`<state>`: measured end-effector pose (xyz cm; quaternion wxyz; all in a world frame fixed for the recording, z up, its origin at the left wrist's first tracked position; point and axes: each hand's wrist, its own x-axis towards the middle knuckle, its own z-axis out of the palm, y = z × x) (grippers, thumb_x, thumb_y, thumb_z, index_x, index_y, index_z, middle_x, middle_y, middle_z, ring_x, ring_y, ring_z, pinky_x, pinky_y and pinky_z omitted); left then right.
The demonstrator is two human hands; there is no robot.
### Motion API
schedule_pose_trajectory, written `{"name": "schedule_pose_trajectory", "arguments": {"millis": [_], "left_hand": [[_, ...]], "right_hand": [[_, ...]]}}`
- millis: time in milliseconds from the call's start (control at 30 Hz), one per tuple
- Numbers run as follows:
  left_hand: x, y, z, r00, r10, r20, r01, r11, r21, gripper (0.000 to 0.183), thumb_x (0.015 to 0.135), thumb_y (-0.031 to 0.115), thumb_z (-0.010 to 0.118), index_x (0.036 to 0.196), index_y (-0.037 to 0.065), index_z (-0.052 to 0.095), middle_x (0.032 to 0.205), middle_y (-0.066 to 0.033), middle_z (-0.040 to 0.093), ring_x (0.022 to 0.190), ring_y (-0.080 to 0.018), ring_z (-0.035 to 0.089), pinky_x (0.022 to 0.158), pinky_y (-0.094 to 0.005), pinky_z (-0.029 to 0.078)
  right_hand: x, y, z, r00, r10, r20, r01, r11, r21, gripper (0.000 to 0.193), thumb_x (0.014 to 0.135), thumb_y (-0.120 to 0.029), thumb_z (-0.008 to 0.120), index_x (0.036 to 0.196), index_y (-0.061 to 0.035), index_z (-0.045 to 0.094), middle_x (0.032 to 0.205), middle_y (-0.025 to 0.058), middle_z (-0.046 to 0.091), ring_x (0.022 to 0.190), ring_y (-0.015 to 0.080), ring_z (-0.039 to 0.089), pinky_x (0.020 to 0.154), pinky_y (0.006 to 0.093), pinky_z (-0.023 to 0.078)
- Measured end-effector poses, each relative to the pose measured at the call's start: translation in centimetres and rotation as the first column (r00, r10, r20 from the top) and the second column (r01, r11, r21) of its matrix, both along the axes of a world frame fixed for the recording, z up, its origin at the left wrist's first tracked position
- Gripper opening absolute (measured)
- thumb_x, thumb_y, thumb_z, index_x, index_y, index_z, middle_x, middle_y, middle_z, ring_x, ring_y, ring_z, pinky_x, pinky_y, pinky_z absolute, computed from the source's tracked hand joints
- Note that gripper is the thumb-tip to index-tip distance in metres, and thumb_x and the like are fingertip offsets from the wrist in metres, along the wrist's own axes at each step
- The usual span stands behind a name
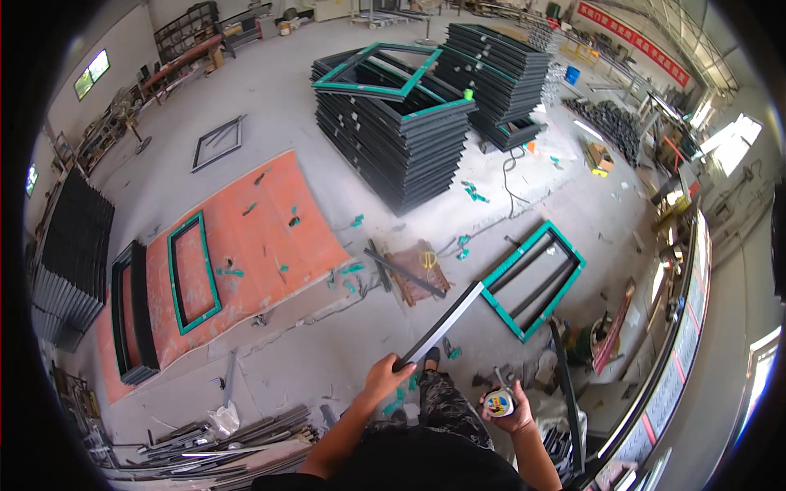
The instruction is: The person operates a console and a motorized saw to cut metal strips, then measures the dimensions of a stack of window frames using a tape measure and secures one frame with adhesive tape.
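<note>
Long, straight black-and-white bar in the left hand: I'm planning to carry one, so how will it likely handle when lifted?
The bar is probably stiff: no sag shows along it. It may tip nose-down, since the left hand grips it near one end. It's perhaps light, being held one-handed, though its far end might be propped.

The left hand is curled in a tight grip, its forearm slanting inward from below. The right hand is cupped slightly lower, fingers bent, its forearm angling up and leftward.
</note>
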<state>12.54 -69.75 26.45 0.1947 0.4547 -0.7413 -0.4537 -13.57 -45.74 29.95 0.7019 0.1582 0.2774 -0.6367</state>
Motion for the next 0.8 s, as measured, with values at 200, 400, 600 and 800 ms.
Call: {"name": "schedule_pose_trajectory", "arguments": {"millis": [200, 400, 600, 800], "left_hand": [[-2.4, -9.7, 3.2, 0.980, 0.164, 0.112, -0.158, 0.986, -0.061, 0.045, 0.082, 0.041, 0.079, 0.087, 0.001, 0.059, 0.071, -0.0148, 0.061, 0.065, -0.0306, 0.060, 0.061, -0.0403, 0.047], [-1.5, -17.6, 6.7, 0.892, 0.452, 0.032, -0.453, 0.890, 0.053, 0.042, 0.079, 0.036, 0.080, 0.094, 0.002, 0.062, 0.079, -0.0160, 0.065, 0.073, -0.0330, 0.063, 0.067, -0.0413, 0.049], [2.1, -23.6, 2.9, 0.841, 0.521, 0.150, -0.541, 0.824, 0.170, 0.045, 0.079, 0.038, 0.080, 0.095, 0.000, 0.062, 0.072, -0.0116, 0.067, 0.062, -0.0233, 0.065, 0.060, -0.0370, 0.050], [6.1, -35.9, -0.3, 0.877, 0.383, 0.292, -0.448, 0.870, 0.206, 0.041, 0.083, 0.042, 0.075, 0.091, 0.004, 0.062, 0.066, -0.0107, 0.066, 0.053, -0.0240, 0.065, 0.054, -0.0387, 0.051]], "right_hand": [[-5.1, -15.6, -2.5, 0.894, 0.427, -0.139, -0.425, 0.904, 0.040, 0.043, 0.093, -0.045, 0.063, 0.116, -0.0085, 0.061, 0.115, 0.0189, 0.064, 0.108, 0.0386, 0.062, 0.090, 0.0538, 0.055], [-5.5, -33.0, -1.2, 0.734, 0.660, -0.164, -0.677, 0.730, -0.092, 0.048, 0.097, -0.049, 0.057, 0.115, -0.0042, 0.058, 0.104, 0.0164, 0.066, 0.103, 0.0342, 0.066, 0.090, 0.0516, 0.057], [-1.9, -46.0, -0.7, 0.577, 0.702, -0.416, -0.754, 0.654, 0.058, 0.034, 0.101, -0.035, 0.058, 0.121, -0.0074, 0.055, 0.108, 0.0073, 0.063, 0.100, 0.0237, 0.068, 0.083, 0.0425, 0.060], [3.5, -54.1, -1.7, 0.671, 0.672, -0.313, -0.707, 0.707, 0.002, 0.043, 0.101, -0.042, 0.054, 0.123, -0.0057, 0.059, 0.104, 0.0088, 0.065, 0.098, 0.0231, 0.066, 0.082, 0.0411, 0.058]]}}
